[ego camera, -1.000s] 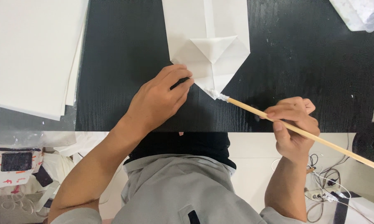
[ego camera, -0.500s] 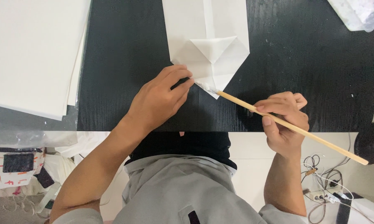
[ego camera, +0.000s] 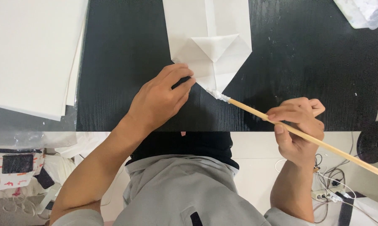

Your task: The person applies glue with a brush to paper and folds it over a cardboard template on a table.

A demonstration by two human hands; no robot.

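A white folded paper (ego camera: 214, 46) with a pointed near end lies on a black table (ego camera: 126, 62). My left hand (ego camera: 159, 98) rests on the table, its fingertips pressing the paper's left edge near the point. My right hand (ego camera: 298, 125) grips a long thin wooden stick (ego camera: 306, 136). The stick's white-coated tip touches the paper's lower right edge beside the point, where a line of white paste shows.
A stack of white sheets (ego camera: 29, 54) covers the table's left part. A clear plastic bag with white contents (ego camera: 362, 12) sits at the far right corner. A round black base (ego camera: 375, 142) and cables lie on the floor to the right.
My right hand and the stick have slid left along the paper's lower right edge toward its point. My left hand has stayed in place.
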